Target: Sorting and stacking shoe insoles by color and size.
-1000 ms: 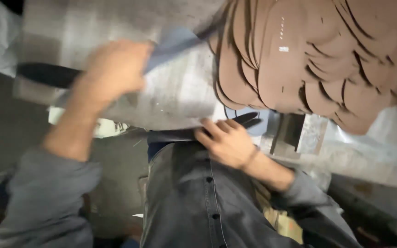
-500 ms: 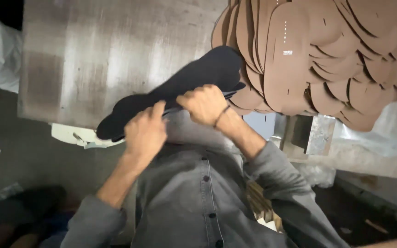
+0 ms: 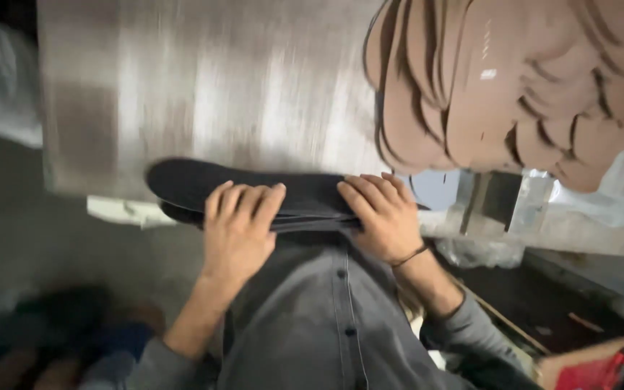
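Head view: I'm holding a stack of black insoles [image 3: 204,189] flat at the near edge of the metal surface [image 3: 204,94]. Left hand [image 3: 238,235] and right hand [image 3: 383,217] are curling fingers closed over it. Best squaring edges evenly. Brown cutouts [image 3: 514,79] are lying beside it.

Brown cutouts [image 3: 514,79] cut off at top and right edges, metal table [image 3: 204,94] motion-blurred, soles [image 3: 204,188] partly hidden under fingers, bottom-left corner blurred dark.

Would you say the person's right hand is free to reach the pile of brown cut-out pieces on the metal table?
Probably not right away: the right hand is gripping the stack of black insoles together with the left hand. The brown pieces lie close above it, with nothing between.
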